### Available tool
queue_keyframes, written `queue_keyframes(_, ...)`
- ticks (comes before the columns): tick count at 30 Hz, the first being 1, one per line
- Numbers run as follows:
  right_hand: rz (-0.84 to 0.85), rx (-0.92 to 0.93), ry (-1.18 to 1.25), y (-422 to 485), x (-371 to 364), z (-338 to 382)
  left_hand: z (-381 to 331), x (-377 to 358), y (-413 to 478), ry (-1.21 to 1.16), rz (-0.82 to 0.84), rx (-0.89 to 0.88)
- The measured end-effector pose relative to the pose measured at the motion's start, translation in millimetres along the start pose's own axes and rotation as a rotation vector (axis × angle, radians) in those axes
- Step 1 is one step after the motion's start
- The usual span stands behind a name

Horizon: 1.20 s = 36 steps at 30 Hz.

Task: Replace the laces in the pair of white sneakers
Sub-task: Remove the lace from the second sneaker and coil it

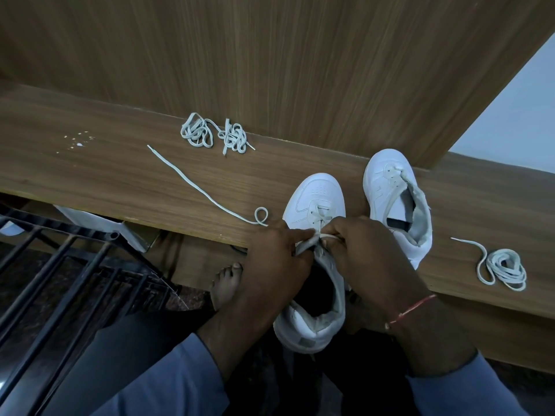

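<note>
Near sneaker (315, 193) in the middle, toe up on the desk (90, 175), heel hanging off the near edge toward the lap. Only the lowest eyelets threaded, the upper rows bare. Judged early in the lacing of this shoe.

Lace (328, 236) drawn up from those eyelets and pinched from both sides. Left hand (276, 259) in a narrow grip, thumb and forefinger closed on the flat strand. Right hand (366, 250) the same, fingers curled tight round the other part.

Long loose strand (198, 187) trailing from beside the left hand out to the far left, with a small loop close to the shoe. Probably the free end of the same lace, though the join is hidden behind the knuckles.

Second sneaker (387, 187) just right of the first, tilted, opening turned toward it. Coiled lace (504, 268) further right. Two tangled bundles (213, 135) at the far side, against the wooden panel.

Several ways to go wrong from here:
- A hard tug on a shoe balanced half off the edge, and down to the floor.
- That small loop drawn tight into a knot as the slack comes in.
- A flat lace twisted through an eyelet, or one end pulled far longer than the other.
- Old laces taken for new, with such similar piles on one desk.
</note>
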State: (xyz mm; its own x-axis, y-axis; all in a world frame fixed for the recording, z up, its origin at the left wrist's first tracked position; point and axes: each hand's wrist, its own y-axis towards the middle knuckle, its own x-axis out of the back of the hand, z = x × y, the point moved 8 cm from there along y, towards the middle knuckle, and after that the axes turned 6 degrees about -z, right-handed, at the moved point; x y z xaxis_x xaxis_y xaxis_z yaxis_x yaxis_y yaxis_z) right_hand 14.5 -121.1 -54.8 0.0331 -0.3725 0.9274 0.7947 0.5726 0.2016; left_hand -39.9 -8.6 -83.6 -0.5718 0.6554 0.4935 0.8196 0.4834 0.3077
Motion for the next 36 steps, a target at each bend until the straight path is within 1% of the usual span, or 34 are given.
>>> queue_keyframes(2,-0.007,-0.015,0.022,-0.6,-0.5,-3.1,-0.4,1.1,0.4,-0.009,-0.019,-0.004)
queue_keyframes(8,-0.11,-0.098,0.271,-2.3,1.9,-14.6,-7.8,6.1,1.6,-0.026,-0.033,-0.053)
queue_keyframes(13,-0.145,-0.298,0.561,-2.2,-0.8,-26.2,-5.9,6.8,1.2,-0.031,-0.034,-0.027)
queue_keyframes(14,-0.154,-0.356,0.691,-2.2,-1.8,-29.3,-5.6,6.5,0.6,-0.037,-0.03,-0.023)
queue_keyframes(15,-0.17,-0.412,0.895,-1.3,-1.5,-30.5,-5.5,6.6,0.0,-0.038,-0.025,-0.019)
queue_keyframes(16,-0.198,-0.443,1.156,0.1,3.5,-29.6,-6.0,6.3,-0.3,-0.04,-0.021,-0.016)
queue_keyframes(17,-0.236,-0.432,1.41,2.0,13.6,-28.6,-6.2,5.8,-0.1,-0.043,-0.022,-0.013)
queue_keyframes(18,-0.287,-0.377,1.595,4.0,28.4,-28.2,-5.2,5.6,0.4,-0.046,-0.025,-0.003)
queue_keyframes(19,-0.334,-0.305,1.691,5.3,44.5,-29.2,-3.2,5.0,0.9,-0.044,-0.024,0.021)
queue_keyframes(20,-0.364,-0.243,1.697,5.4,57.2,-29.7,-0.7,4.3,1.4,-0.043,-0.02,0.05)
queue_keyframes(21,-0.379,-0.215,1.588,4.5,64.5,-31.4,1.2,3.5,1.4,-0.038,-0.014,0.07)
queue_keyframes(22,-0.373,-0.21,1.355,3.3,65.7,-32.8,2.3,2.5,1.2,-0.027,-0.007,0.076)
queue_keyframes(23,-0.341,-0.198,1.038,2.1,59.8,-33.5,2.5,2.1,1.1,-0.012,-0.003,0.073)
queue_keyframes(24,-0.26,-0.165,0.729,1.4,46.9,-29.1,2.1,2.2,0.8,-0.003,-0.003,0.068)
queue_keyframes(25,-0.162,-0.113,0.505,0.2,28.6,-22.3,1.1,2.4,1.2,0.004,-0.003,0.056)
queue_keyframes(26,-0.084,-0.058,0.377,-1.3,11.1,-14.3,-0.7,2.9,1.4,0.011,-0.008,0.033)
queue_keyframes(27,-0.03,-0.01,0.313,-2.4,-3.7,-7.4,-2.7,3.9,1.9,0.022,-0.019,-0.002)
queue_keyframes(29,0.009,-0.011,0.235,-2.7,-16.9,-2.5,-5.9,5.4,2.0,0.025,-0.032,-0.054)
queue_keyframes(31,-0.041,-0.031,0.18,0.9,-11.7,-4.3,-6.9,5.8,1.3,0.01,-0.03,-0.063)
queue_keyframes(33,-0.095,-0.014,0.147,1.6,-4.6,-4.1,-7.7,6.3,1.0,-0.008,-0.023,-0.055)
queue_keyframes(35,-0.133,-0.017,0.2,-0.2,1.5,-3.5,-7.5,6.7,0.4,-0.018,-0.02,-0.045)
queue_keyframes(36,-0.165,-0.067,0.313,-0.6,6.8,-6.4,-6.4,6.2,0.3,-0.019,-0.018,-0.039)
